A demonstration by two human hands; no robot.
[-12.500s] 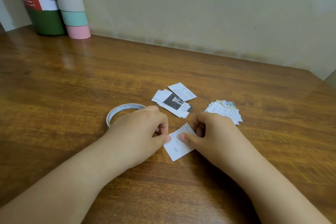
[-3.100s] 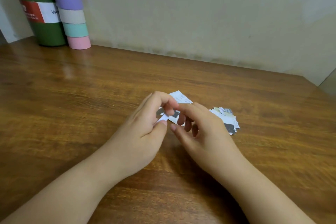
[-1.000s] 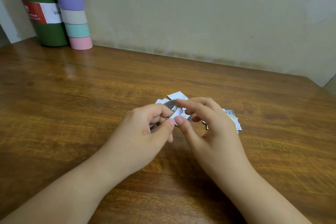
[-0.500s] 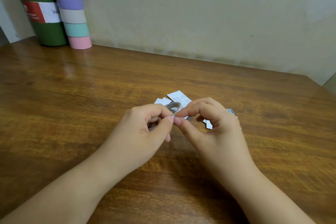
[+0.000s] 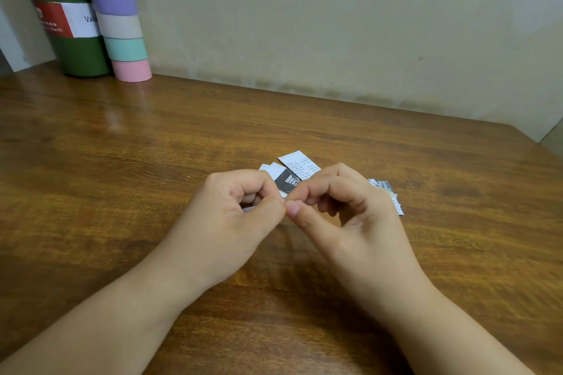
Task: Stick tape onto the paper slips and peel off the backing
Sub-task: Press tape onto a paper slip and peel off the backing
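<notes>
You have white paper slips (image 5: 300, 165) printed with black text, a brown wood-grain worktop (image 5: 122, 161), a dark green bottle (image 5: 65, 9), pastel-banded rolls (image 5: 118, 15).

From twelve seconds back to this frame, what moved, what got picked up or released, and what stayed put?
The slip pinched flat on the table then is gone from the hands. The tape roll that lay beside the left hand has left the table; a pale edge shows inside that fist. The right hand now pinches at the left's fingertips, probably the tape end. Both piles of paper slips, the green bottle and striped tube stayed.
</notes>
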